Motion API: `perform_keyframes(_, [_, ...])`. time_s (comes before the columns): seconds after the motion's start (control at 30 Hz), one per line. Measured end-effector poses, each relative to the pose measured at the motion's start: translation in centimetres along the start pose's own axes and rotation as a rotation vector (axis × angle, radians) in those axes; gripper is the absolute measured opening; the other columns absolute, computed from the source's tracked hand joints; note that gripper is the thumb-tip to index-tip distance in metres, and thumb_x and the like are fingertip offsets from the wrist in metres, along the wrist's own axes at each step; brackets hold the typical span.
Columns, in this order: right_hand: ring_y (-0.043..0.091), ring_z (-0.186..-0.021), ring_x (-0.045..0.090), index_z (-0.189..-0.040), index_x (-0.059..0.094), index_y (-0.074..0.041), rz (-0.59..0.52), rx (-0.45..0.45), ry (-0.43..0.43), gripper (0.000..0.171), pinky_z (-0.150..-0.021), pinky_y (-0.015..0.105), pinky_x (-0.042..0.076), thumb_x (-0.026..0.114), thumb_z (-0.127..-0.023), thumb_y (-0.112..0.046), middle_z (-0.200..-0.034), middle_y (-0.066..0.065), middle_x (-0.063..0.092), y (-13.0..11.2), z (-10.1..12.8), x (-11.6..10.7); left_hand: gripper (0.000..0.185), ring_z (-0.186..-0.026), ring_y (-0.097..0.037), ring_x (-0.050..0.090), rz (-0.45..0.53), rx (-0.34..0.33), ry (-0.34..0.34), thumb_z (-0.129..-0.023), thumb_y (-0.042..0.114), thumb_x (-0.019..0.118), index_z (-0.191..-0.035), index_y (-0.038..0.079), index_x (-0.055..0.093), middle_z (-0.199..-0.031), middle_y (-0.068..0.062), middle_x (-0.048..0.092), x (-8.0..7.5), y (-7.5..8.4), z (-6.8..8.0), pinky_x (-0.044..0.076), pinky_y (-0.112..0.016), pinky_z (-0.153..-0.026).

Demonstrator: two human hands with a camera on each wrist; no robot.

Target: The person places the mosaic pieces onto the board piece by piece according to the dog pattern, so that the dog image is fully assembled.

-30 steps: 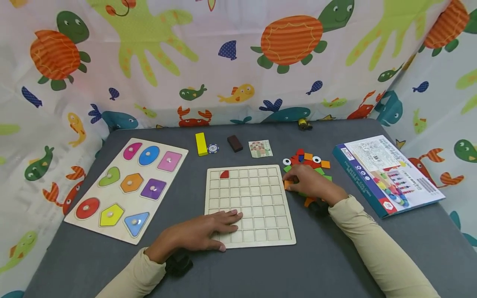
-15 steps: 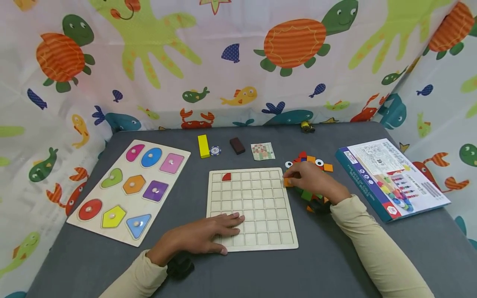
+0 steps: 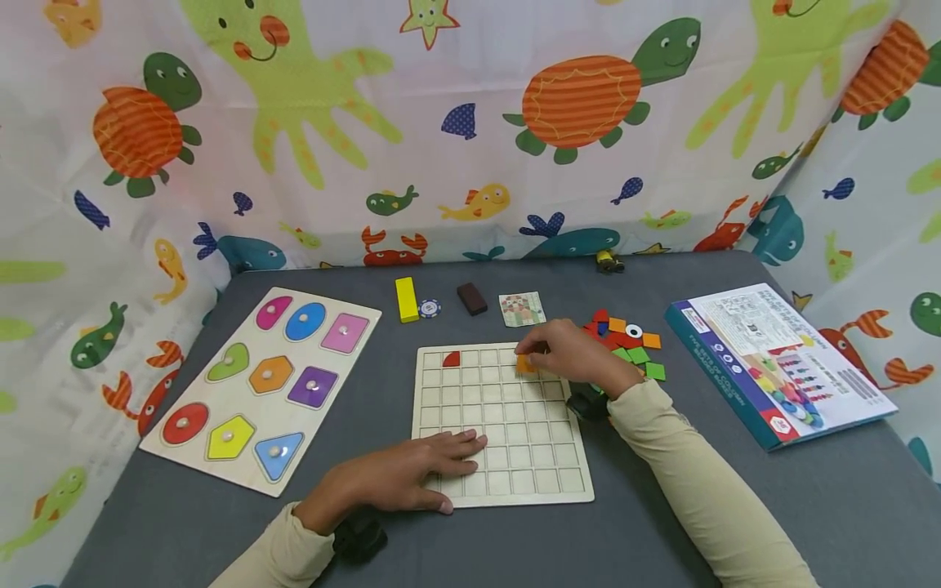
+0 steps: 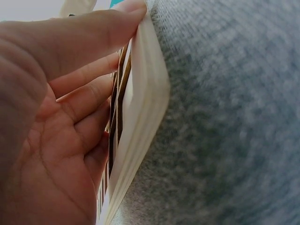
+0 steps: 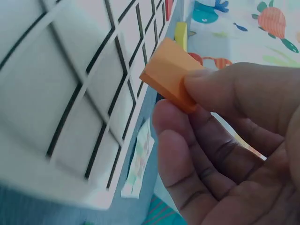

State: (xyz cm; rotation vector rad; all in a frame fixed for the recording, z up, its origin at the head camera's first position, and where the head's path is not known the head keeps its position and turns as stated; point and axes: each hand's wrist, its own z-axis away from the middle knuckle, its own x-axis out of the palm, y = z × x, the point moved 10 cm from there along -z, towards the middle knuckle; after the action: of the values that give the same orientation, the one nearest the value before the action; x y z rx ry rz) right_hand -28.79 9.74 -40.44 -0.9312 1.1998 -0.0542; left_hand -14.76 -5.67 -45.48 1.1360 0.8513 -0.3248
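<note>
A pale wooden grid board (image 3: 507,433) lies in the middle of the table. My left hand (image 3: 412,472) rests with its fingers spread on the board's lower left corner. In the left wrist view the thumb (image 4: 93,35) lies along the board's edge (image 4: 145,93). Over the upper right cells, my right hand (image 3: 569,351) pinches an orange square tile (image 5: 171,72) between thumb and fingers. A red quarter-round tile (image 3: 452,359) sits in a cell of the top row. Loose coloured tiles (image 3: 638,356) lie right of the board, partly hidden by the right hand.
At left lies a knob shape puzzle (image 3: 257,400); at right, a flat box (image 3: 779,363). Behind the board are a yellow block (image 3: 407,300), a poker chip (image 3: 430,308), a dark brown block (image 3: 472,299) and a small picture card (image 3: 522,309). A patterned curtain (image 3: 441,163) stands behind.
My right hand has carried the orange tile left from beside the loose tiles to over the board. The left hand stays on the board. The head view has shifted slightly.
</note>
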Motion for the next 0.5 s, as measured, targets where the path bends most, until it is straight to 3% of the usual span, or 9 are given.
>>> perform_keyframes(0.5, [0.022,-0.099,0.063,-0.110,0.073,-0.001,-0.056,-0.034,0.031,0.020,-0.085,0.038,0.052,0.061,-0.094,-0.002,-0.106,0.007,0.070,-1.9,-4.4,1.6,0.060,-0.146,-0.019,0.016,0.023,0.024,-0.002,-0.091,0.026,0.070,-0.145,0.010,0.047,-0.158,0.000,0.024,-0.1,0.3,0.0,0.024,-0.039,-0.114])
